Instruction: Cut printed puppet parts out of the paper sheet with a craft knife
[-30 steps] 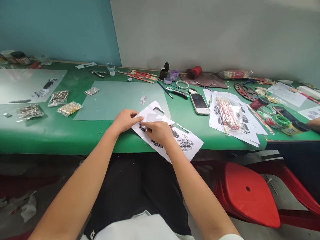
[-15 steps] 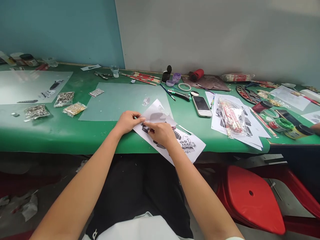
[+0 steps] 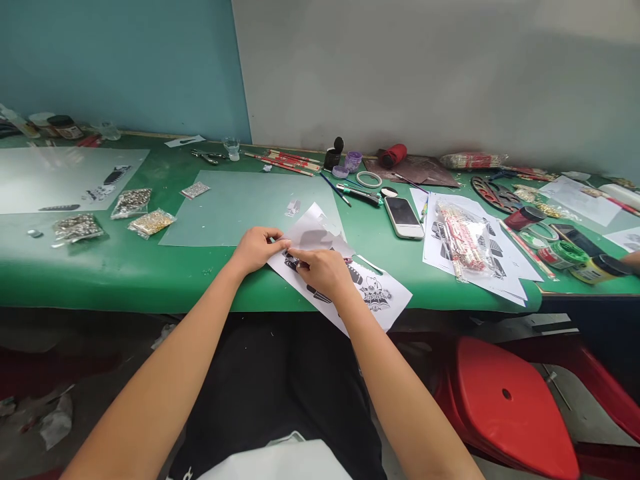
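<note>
A white printed sheet (image 3: pixel 377 300) with black patterned shapes lies at the table's front edge, its lower corner jutting over my lap. Its upper part is lifted or folded over. My left hand (image 3: pixel 260 248) is closed at the sheet's left corner, thumb and fingers pinching the paper. Over the printed shapes, my right hand (image 3: pixel 323 272) is closed with its forefinger stretched towards the left thumb. Behind it shows a slim pale-handled tool (image 3: pixel 369 264), seemingly gripped in that hand; its tip is hidden. Beyond the left hand lies a translucent sheet (image 3: pixel 225 207) with a small grey cut-out (image 3: pixel 293 207).
Small bags of beads (image 3: pixel 151 223) lie on the left. A phone (image 3: pixel 403 217), a cutter knife (image 3: pixel 359 194) and a tape roll (image 3: pixel 369 179) are beyond my right hand. Printed papers, a bag of sticks (image 3: pixel 465 240) and paint jars (image 3: pixel 563 253) stretch rightwards. Another person's hand (image 3: pixel 633 260) shows at far right.
The view has tilted slightly, so the table appears a little lower. Both hands stay at the same spot on the sheet, with barely any movement.
</note>
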The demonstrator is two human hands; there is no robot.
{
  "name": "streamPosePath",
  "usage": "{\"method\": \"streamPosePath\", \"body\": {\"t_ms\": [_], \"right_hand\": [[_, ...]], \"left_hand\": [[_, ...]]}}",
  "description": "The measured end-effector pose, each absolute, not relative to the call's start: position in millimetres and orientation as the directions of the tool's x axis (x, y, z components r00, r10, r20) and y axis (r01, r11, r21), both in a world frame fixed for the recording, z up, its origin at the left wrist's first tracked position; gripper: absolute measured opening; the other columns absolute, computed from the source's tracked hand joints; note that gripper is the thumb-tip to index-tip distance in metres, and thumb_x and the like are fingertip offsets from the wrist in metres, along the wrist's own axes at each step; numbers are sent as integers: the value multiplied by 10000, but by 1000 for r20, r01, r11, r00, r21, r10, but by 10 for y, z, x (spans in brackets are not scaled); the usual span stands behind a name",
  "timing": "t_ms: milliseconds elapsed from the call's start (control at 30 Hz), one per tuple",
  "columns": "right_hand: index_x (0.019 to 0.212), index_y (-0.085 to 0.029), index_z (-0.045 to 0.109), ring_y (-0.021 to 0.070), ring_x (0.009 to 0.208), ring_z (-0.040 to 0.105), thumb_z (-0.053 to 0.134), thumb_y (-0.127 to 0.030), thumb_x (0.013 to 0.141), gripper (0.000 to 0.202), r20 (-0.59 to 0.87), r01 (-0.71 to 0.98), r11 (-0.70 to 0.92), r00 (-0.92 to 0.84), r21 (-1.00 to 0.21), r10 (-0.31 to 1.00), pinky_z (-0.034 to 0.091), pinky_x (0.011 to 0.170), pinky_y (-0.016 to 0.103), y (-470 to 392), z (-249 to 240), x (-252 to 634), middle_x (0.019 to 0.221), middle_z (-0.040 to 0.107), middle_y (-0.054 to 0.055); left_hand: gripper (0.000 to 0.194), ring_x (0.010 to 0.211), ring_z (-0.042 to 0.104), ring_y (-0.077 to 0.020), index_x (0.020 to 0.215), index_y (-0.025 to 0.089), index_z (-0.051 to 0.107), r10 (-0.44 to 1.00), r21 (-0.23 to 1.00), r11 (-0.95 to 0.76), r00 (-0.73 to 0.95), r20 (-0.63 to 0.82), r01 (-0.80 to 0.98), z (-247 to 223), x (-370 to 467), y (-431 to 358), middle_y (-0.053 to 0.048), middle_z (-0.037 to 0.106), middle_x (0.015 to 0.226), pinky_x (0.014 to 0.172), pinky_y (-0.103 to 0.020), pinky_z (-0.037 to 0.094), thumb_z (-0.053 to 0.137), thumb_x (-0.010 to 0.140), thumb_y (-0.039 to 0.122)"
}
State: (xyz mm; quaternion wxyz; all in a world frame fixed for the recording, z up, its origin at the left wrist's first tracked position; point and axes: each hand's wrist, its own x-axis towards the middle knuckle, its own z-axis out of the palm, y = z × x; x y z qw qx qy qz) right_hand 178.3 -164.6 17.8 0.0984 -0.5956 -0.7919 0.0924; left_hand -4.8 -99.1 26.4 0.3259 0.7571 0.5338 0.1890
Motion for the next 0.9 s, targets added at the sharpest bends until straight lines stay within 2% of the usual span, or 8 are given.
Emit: {"method": "streamPosePath", "body": {"t_ms": [333,900], "right_hand": [[1238,-196,631,164,960,670,595,-397,992,320,34,922,279,-281,-269,959,586,859,375,-1644,194,1781,1158,680,63],[1249,-198,627,172,985,668,590,-404,994,330,36,923,276,-276,-267,960,581,882,390,-1640,187,1774,1179,675,68]], "left_hand": [[370,1029,660,-227,1162,128,644,932,688,-204,353,-81,697,263,-46,-987,-68,665,1153,892,-403,591,622,958,435],[356,987,665,-208,1148,128,645,926,662,-271,378,-21,699,212,-67,-959,-65,670,1121,857,-380,597,623,959,430]]}}
